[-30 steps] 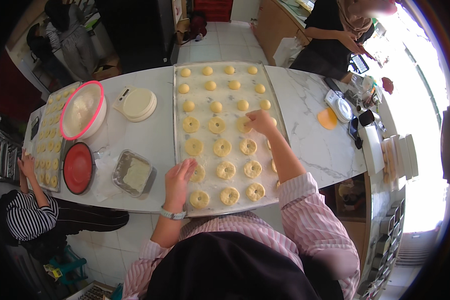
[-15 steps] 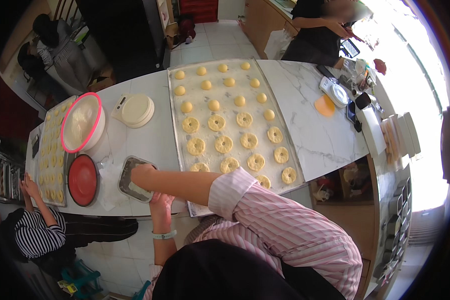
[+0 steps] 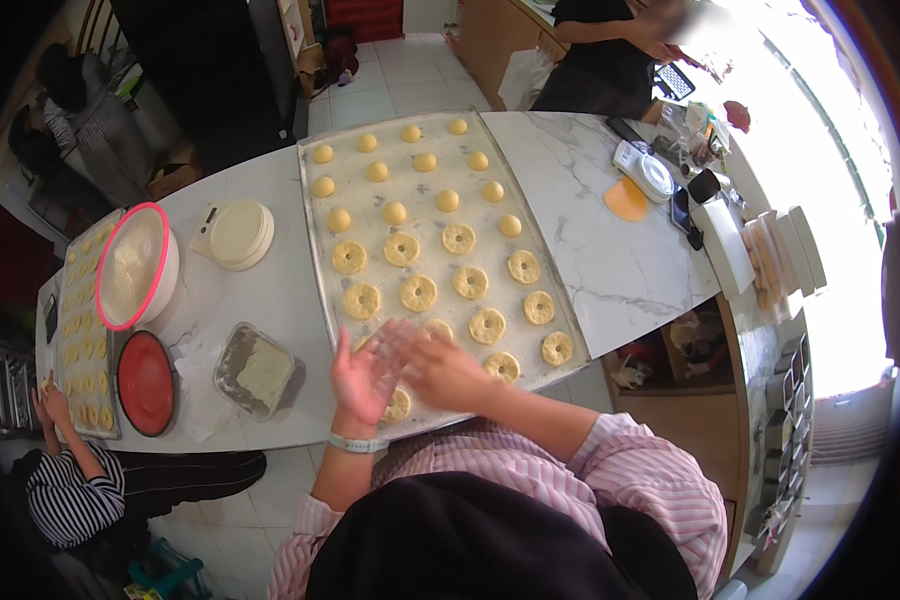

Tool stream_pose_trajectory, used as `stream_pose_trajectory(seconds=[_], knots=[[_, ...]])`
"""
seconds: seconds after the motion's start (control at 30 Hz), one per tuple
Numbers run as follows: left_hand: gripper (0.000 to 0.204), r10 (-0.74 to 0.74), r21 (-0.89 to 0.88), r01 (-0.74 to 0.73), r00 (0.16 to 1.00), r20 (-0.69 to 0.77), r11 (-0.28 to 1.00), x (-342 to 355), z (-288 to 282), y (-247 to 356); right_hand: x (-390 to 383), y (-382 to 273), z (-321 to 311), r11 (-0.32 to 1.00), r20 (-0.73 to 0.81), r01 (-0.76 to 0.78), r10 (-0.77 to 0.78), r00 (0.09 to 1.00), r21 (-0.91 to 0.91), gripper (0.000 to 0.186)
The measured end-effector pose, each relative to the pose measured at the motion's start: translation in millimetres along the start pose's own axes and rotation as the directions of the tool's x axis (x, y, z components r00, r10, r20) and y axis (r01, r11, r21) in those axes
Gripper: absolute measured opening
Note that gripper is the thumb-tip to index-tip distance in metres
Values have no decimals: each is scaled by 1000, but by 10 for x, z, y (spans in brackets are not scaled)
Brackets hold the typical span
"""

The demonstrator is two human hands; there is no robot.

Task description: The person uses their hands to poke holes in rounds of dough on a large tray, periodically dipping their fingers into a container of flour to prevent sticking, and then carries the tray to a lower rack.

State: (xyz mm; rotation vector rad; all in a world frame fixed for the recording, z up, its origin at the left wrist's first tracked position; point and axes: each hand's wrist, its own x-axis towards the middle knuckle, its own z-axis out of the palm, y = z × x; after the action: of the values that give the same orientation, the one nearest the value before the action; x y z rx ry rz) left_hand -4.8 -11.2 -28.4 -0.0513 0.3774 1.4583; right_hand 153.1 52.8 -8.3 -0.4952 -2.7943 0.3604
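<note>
Both my hands hover over the near left part of a large metal baking tray [image 3: 555,300]. My left hand [image 3: 362,380] has its palm turned up and fingers stretched, holding nothing. Close against its fingertips is my right hand [image 3: 445,370], smeared by motion, its fingers seemingly extended with nothing visible in them. Flattened dough rings [image 3: 418,293] fill the near rows of the tray, a few of them hidden under my hands. Round dough balls [image 3: 394,212] sit in the far rows. Left of my hands, a rectangular tub [image 3: 255,370] holds white flour.
To the left stand a pink-rimmed bowl [image 3: 140,268], a red round dish [image 3: 148,383], a cream kitchen scale [image 3: 235,233] and another tray of dough rings [image 3: 88,345]. A co-worker in stripes [image 3: 75,490] works there. Another scale [image 3: 650,175] and an orange scraper [image 3: 626,200] lie at right.
My right hand has left the flour tub and moved right to meet my left hand above the tray. My left hand has come up from beside the tub and opened.
</note>
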Motion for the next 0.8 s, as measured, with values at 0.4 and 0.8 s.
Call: stream_pose_trajectory(seconds=[0.4, 0.8], knots=[[58, -9, 114, 29, 985, -172, 993, 502, 330, -370, -97, 2099, -126, 806, -76, -524, 526, 847, -275, 60], [45, 42, 114, -20, 979, -201, 993, 547, 243, -289, -182, 2202, -207, 826, 5, -511, 527, 850, -238, 56]])
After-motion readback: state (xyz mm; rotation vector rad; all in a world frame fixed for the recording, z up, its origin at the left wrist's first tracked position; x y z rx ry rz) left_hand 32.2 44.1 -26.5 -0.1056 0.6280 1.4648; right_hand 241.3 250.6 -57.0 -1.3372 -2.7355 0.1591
